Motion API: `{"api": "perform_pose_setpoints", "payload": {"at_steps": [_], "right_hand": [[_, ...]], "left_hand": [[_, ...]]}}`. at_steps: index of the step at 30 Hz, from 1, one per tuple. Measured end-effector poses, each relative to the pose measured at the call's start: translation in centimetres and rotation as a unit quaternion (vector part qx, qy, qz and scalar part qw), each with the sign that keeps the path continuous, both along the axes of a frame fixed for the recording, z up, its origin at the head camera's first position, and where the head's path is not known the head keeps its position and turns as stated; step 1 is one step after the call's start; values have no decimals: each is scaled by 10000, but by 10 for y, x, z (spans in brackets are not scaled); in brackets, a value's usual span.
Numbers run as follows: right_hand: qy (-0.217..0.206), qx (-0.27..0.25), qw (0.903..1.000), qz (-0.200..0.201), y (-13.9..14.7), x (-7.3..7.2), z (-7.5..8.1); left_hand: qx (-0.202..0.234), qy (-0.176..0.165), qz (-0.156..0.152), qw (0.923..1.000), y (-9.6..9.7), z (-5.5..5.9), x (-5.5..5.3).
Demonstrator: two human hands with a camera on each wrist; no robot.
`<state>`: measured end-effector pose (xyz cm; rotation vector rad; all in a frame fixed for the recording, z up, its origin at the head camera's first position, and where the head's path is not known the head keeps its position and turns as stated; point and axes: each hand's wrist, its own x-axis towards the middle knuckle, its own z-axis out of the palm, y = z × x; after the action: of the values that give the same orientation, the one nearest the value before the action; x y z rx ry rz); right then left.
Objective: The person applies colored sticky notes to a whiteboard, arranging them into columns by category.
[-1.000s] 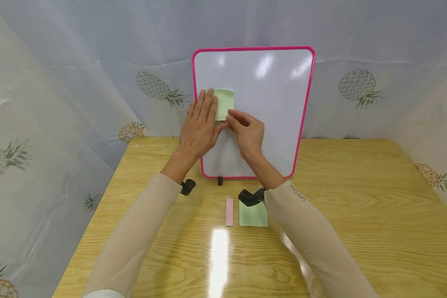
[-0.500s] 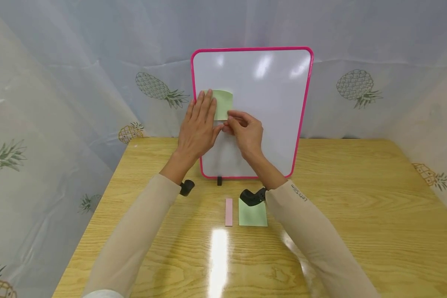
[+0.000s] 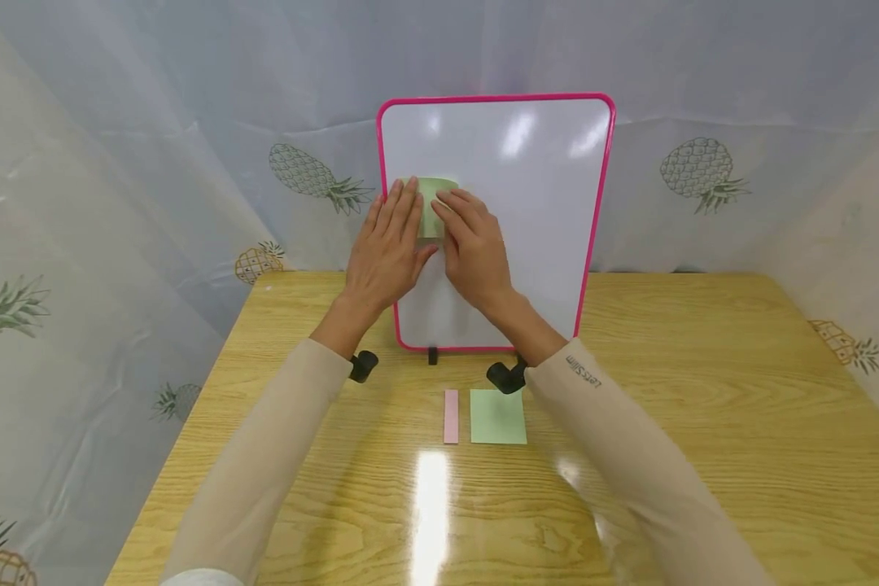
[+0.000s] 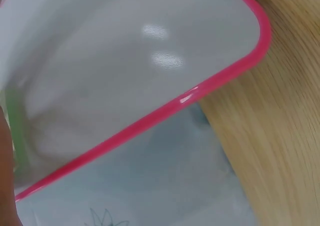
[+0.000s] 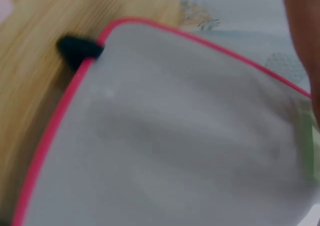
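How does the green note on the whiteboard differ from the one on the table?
The board note stands upright against the whiteboard, while the table note lies flat on the table. The left hand and right hand partly cover the board note; no hand touches the table note. The board note's top edge looks curved, whereas the table note's edges look straight. Both are pale green.

Curtained-off tabletop booth, indoors; home or office, can't tell. Pineapple-print curtains (image 3: 322, 57) hang on 3 sides of 1 wood-grain table (image 3: 718, 423); bright lamp glare (image 3: 430, 513) streaks its top, 1 pink-framed whiteboard (image 3: 535, 228) stands on it.
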<state>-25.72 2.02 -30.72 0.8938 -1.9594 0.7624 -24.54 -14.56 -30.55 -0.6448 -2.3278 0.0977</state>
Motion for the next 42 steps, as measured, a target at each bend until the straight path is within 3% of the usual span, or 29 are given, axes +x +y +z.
{"api": "perform_pose_setpoints", "payload": {"at_steps": [3,7,14,17,28,42], "right_hand": [[141,1163,9924,-369,0,-2,3],[-66,2249,9714,-762,0,-2,7],[-624,3196,9376,-1218,-1,-1,16],[-747,3340,9307,-1291,-2,0,17],[-903,3355,9276,-1372,3,1,18],[-958,3163,9356,-1244,9,-1,13]], "left_hand": [[-84,-82,59,9999,-2,1,0],[-159,-214,29,9996,-3,2,1],[-180,-319,-74,9993,-6,3,2],[-209,-266,-122,9994,-8,2,2],[-316,-279,-82,9991,-10,4,1],[-272,-428,-29,9987,-9,3,0]]}}
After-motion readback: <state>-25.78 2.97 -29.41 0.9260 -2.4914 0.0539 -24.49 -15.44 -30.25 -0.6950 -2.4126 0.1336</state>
